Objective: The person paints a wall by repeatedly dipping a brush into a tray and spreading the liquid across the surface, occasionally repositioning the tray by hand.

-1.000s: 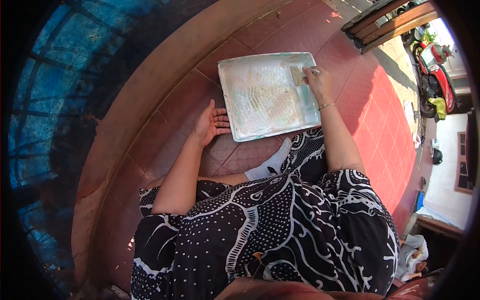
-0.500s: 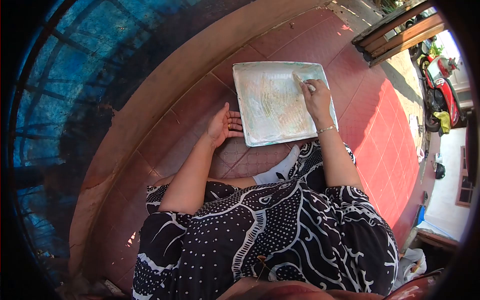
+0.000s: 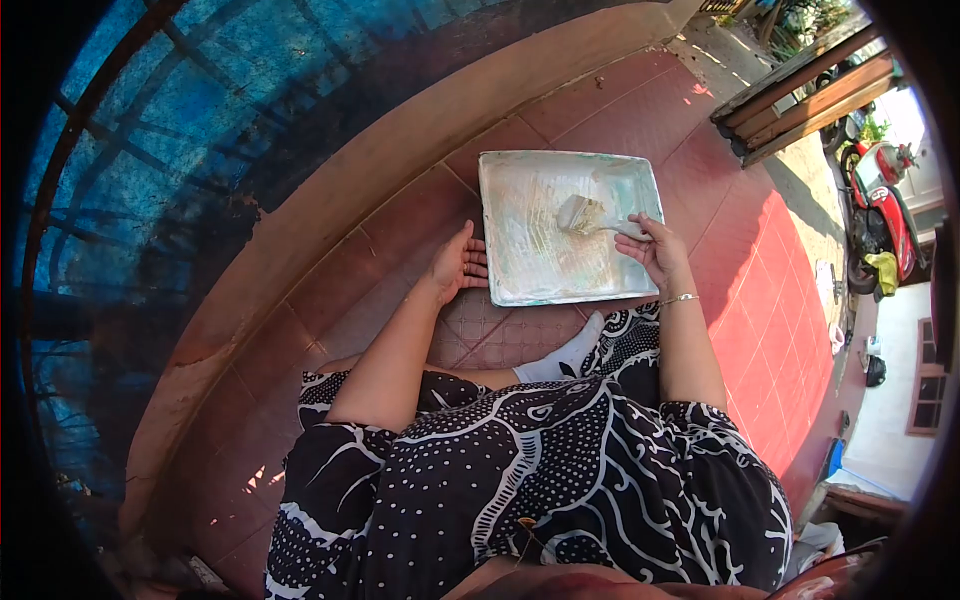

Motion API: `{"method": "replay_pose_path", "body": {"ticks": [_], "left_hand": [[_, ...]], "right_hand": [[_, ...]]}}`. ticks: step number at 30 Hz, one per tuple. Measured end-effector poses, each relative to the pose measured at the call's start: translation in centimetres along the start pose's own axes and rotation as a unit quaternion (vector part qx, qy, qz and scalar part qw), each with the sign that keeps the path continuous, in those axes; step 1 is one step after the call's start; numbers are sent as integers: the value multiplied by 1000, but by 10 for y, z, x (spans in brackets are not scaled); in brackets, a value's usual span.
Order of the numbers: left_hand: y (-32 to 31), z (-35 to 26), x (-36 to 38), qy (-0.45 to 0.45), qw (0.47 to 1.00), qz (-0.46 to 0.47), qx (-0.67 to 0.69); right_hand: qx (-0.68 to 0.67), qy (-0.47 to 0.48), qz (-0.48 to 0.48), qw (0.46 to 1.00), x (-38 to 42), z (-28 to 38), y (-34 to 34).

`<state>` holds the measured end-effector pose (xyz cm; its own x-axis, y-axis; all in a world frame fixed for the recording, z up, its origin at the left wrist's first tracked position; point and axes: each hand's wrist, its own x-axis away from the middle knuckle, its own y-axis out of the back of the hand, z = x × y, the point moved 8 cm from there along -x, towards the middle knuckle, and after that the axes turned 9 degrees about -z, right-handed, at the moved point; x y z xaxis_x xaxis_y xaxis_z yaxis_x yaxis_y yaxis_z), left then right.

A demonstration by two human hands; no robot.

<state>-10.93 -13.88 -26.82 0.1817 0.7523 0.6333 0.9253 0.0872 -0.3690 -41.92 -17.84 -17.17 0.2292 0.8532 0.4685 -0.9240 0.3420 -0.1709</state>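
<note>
A white rectangular paint tray (image 3: 528, 278), smeared with whitish and greenish paint, lies in front of me. My right hand (image 3: 658, 252) is closed on the handle of a paintbrush (image 3: 581, 214) above the tray's right half. The wide bristle end points left, over the middle of the tray. At the tray's left edge, my left hand (image 3: 457, 266) has its fingers stretched out, fingertips right at the rim. Its palm faces the tray and holds nothing.
Red floor tiles (image 3: 760, 290) surround the tray, sunlit on the right. A low curved wall (image 3: 330, 190) runs along the left, with a blue sheet (image 3: 230, 100) beyond it. Wooden beams (image 3: 810, 105) and a red motorbike (image 3: 885, 215) stand at the upper right.
My right hand has turned and moved slightly right and down, bringing the paintbrush flatter and into fuller view over the tray's middle. My left hand stays by the tray's left edge.
</note>
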Motion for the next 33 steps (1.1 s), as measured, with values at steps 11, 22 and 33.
{"method": "replay_pose_path", "body": {"ticks": [11, 22, 33], "left_hand": [[1, 1, -1, -8, 1000, -11, -14], [5, 3, -3, 15, 999, -34, -22], [4, 2, -1, 14, 999, -36, -16]], "right_hand": [[710, 231, -34, 665, 7, 18, -37], [682, 273, -112, 669, 21, 7, -33], [646, 296, -134, 691, 15, -5, -16]]}}
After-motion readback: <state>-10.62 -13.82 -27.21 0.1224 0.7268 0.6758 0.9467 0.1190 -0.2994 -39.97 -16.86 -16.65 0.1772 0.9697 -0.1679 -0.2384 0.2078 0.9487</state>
